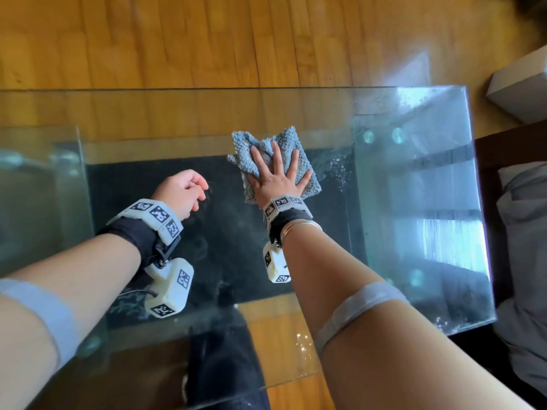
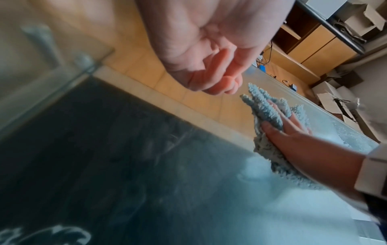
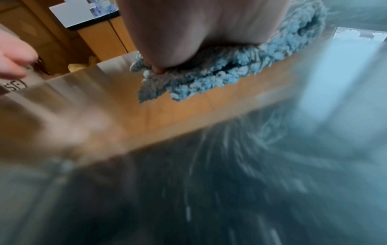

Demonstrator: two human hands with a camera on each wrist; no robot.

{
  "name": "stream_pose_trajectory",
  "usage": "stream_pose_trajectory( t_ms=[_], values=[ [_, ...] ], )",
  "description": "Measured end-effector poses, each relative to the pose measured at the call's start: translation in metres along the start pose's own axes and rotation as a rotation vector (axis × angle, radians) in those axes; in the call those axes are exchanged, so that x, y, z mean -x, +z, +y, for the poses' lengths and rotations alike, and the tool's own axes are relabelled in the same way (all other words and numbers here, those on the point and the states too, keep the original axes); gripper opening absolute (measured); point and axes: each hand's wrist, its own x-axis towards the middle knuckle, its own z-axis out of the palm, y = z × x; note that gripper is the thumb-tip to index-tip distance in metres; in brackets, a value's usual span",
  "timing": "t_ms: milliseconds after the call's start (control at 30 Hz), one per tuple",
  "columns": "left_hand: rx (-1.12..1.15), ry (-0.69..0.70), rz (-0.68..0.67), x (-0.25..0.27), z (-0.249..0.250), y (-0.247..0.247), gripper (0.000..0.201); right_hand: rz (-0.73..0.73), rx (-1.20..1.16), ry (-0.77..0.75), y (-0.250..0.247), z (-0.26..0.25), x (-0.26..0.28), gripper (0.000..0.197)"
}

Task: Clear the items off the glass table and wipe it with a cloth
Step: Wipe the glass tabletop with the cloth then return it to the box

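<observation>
Floor: wood planks [image 1: 177,39], seen beyond and through the glass.
Table: clear glass top [image 1: 414,173], streaked and speckled with dust toward its right end; dark rug [image 1: 225,232] visible beneath the middle.
Cloth: blue, shaggy, crumpled [image 1: 284,143]; flat on the table, somewhat right of centre and toward the far edge.
Right hand: palm down on the cloth [image 1: 276,176], fingers [image 1: 294,162] straight and spread, pressing it to the glass, not curled round it.
Left hand: above the table, left of the cloth and apart from it [image 1: 182,190]; fingers [image 2: 217,82] loosely curled, grasping nothing.
Wrists: white marker blocks on dark straps [image 1: 157,217]; thin bangles [image 1: 299,226] on the right.
Right edge: grey fabric [image 1: 524,232] just beside the table end.
Far right corner: pale box [image 1: 521,84] on the floor.
</observation>
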Motion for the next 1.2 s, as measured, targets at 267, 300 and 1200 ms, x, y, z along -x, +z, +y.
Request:
stream_pose_trajectory(
  t_ms=[267,300,1200],
  values=[
    [0.007,0.032,0.028,0.075,-0.068,0.012,0.026,0.014,0.020,0.011,0.067,0.021,0.087,0.050],
    [0.009,0.037,0.030,0.085,-0.078,0.016,0.026,0.018,0.019,0.014,0.075,0.024,0.098,0.050],
    [-0.036,0.028,0.019,0.230,-0.181,0.125,0.030,-0.131,0.138,-0.144,0.223,0.097,0.318,0.057]
  ],
)
